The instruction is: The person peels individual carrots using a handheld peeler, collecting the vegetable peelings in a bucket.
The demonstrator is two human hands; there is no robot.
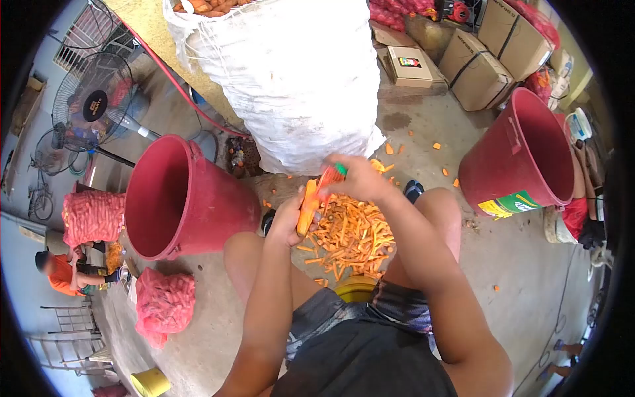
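A peeled-looking orange carrot (307, 210) is gripped in my left hand (286, 221), standing steeply between thumb and fingers. My right hand (364, 179) is closed on a red peeler (329, 179) with a green part near the fingers, held against or very near the carrot's upper side; motion blurs it. Below both hands, a heap of orange carrot peelings (354, 231) lies on the floor between my legs. Just beyond my hands rises a large white sack (297, 86), with carrots (205, 6) at its top.
Large red bins stand at left (225, 205) and right (473, 172). A pink mesh bag (165, 308) lies lower left, near a seated person in an orange shirt (63, 276). A fan (96, 106) stands at far left; cardboard boxes (473, 73) are at upper right.
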